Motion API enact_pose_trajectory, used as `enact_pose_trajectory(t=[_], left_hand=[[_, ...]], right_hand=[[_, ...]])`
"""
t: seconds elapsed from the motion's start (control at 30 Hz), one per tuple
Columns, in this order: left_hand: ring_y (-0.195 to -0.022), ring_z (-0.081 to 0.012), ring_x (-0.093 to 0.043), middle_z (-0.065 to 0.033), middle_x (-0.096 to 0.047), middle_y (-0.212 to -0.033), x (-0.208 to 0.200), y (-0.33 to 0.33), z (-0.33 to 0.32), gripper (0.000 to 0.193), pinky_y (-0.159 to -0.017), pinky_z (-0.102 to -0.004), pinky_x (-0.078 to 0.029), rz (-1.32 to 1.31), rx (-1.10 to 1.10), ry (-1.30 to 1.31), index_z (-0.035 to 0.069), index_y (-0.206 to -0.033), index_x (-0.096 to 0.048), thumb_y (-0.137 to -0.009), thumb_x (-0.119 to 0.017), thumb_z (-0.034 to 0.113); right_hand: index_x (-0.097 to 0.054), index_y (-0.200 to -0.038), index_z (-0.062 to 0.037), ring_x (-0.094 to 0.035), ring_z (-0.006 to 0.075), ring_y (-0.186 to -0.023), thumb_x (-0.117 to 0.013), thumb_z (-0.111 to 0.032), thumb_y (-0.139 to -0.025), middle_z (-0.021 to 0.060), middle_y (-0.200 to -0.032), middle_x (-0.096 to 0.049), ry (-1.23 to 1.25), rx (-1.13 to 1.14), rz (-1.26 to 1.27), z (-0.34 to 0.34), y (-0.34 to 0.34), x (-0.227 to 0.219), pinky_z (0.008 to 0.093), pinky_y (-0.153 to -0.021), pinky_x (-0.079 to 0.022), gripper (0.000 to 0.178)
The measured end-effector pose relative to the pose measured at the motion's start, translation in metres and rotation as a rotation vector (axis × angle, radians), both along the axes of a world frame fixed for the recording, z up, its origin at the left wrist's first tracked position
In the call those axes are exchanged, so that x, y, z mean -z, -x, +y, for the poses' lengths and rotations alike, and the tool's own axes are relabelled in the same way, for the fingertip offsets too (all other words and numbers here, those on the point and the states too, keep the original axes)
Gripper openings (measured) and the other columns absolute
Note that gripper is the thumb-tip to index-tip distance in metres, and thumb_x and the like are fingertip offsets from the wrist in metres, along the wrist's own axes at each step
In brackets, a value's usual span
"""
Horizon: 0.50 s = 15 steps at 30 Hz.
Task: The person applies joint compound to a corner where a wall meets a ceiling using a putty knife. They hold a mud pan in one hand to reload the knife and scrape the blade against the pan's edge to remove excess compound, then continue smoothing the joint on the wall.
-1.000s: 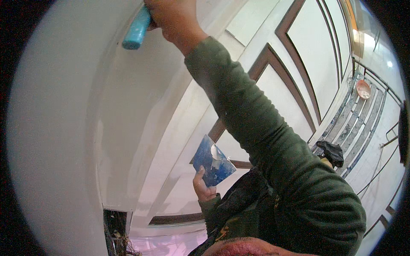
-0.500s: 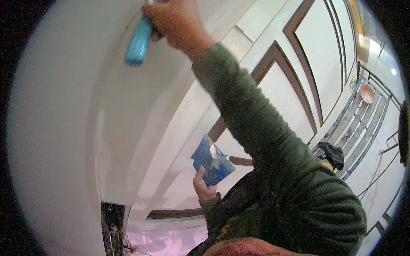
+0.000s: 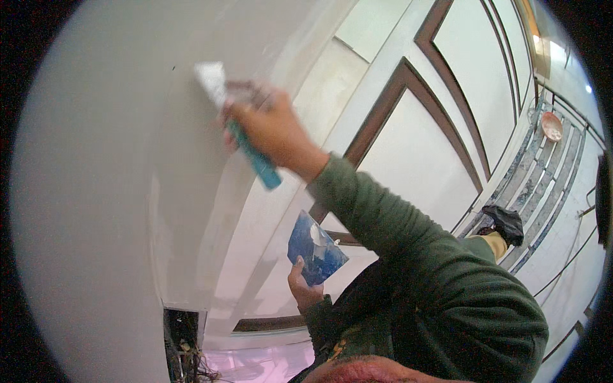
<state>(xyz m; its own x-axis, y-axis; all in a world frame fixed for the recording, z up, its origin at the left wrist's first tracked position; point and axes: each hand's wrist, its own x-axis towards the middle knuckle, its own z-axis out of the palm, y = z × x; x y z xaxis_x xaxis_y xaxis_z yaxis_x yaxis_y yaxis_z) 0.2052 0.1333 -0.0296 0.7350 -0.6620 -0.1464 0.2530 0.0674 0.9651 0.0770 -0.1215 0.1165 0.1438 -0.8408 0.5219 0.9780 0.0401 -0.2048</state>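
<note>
My right hand (image 3: 271,124) is closed around the turquoise handle of a putty knife (image 3: 258,159). Its pale, motion-blurred blade points up and to the left, at the grey-white wall surface (image 3: 96,166); whether the blade touches it I cannot tell. Lower down, near my body, my left hand (image 3: 305,285) grips the edge of a blue flat plate (image 3: 322,262), thumb on its face. White putty (image 3: 317,237) sits on that plate in a smeared lump.
White panels with brown trim (image 3: 408,83) run along the right. Beyond lies a slatted platform (image 3: 520,185) bearing an orange bowl (image 3: 552,127) and a crumpled-looking black item (image 3: 506,223). Loose wires hang from a dark wall opening (image 3: 182,338) at the lower left.
My right hand has come down from the top edge with the putty knife, whose handle now points down and right. My left hand and the blue plate have barely shifted.
</note>
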Motion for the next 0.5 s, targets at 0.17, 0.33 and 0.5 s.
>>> enact_pose_trajectory(t=[0.17, 0.33, 0.5], left_hand=[[-0.098, -0.0264, -0.062, -0.0122, -0.062, -0.109, 0.008, -0.003, 0.006, 0.037, -0.088, -0.0406, -0.051, -0.202, -0.072, -0.089, -0.001, -0.119, -0.053, -0.089, -0.057, 0.021], [-0.091, -0.0219, -0.063, -0.0128, -0.063, -0.103, 0.003, 0.004, -0.010, 0.041, -0.086, -0.0365, -0.049, -0.207, -0.091, -0.238, -0.005, -0.112, -0.057, -0.095, -0.052, 0.032], [-0.081, -0.0206, -0.064, -0.0099, -0.065, -0.091, -0.005, 0.023, -0.026, 0.035, -0.076, -0.0327, -0.051, -0.046, -0.232, -0.131, -0.003, -0.107, -0.060, -0.093, -0.054, 0.029]], right_hand=[[-0.052, -0.118, 0.0091, -0.061, 0.0126, -0.056, -0.057, -0.015, -0.093, 0.0137, -0.084, -0.064, 0.066, 0.169, -0.188, -0.074, 0.034, -0.005, 0.0264, -0.048, -0.052, 0.035], [-0.064, -0.102, 0.0073, -0.059, 0.0119, -0.056, -0.058, -0.016, -0.087, 0.0092, -0.075, -0.066, 0.102, 0.302, -0.177, -0.109, 0.044, -0.025, 0.0259, -0.046, -0.049, 0.028], [-0.066, -0.093, 0.0065, -0.057, 0.0117, -0.051, -0.059, -0.016, -0.087, 0.0083, -0.072, -0.066, 0.110, 0.287, -0.184, -0.109, 0.042, -0.037, 0.0258, -0.046, -0.048, 0.024]])
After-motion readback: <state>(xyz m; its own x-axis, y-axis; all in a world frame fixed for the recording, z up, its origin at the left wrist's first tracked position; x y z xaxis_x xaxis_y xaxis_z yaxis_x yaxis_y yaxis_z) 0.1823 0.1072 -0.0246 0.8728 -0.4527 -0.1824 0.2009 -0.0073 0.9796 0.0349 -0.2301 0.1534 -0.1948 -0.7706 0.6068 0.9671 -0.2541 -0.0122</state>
